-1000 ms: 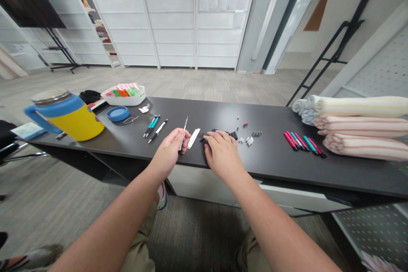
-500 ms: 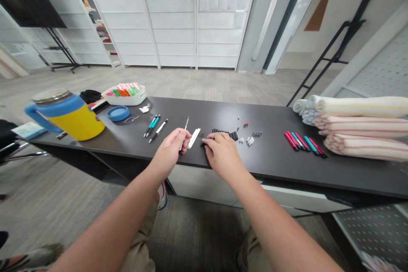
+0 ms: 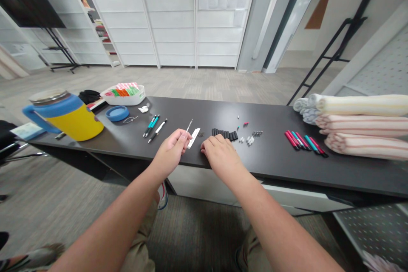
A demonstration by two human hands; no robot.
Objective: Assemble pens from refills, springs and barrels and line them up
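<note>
In my left hand [image 3: 174, 146], fingers and thumb pinch a thin pen refill [image 3: 190, 125], its tip pointing up and away from me. Just right of that hand lie several white refills [image 3: 194, 138] on the dark table, with a small cluster of springs [image 3: 201, 134] beside them. My right hand [image 3: 219, 151] rests low over the table near its front edge, fingers curled down; whatever they hold is hidden. Beyond its knuckles runs a row of black rubber grips [image 3: 225, 134]. Small clear plastic parts [image 3: 250, 140] and metal pen tips [image 3: 257, 133] sit to its right.
White and teal pens [image 3: 157, 131] lie left. Red and teal pen barrels [image 3: 301, 140] lie right, near rolled cloths [image 3: 360, 123]. A yellow-blue mug [image 3: 73, 117], blue lid [image 3: 117, 113] and white basket [image 3: 127, 98] stand at the left end. Tiny coloured pieces [image 3: 245, 124] lie towards the back.
My right hand has drawn slightly towards me, uncovering more of the black grips. My left hand has shifted a little right, tilting the refill further right.
</note>
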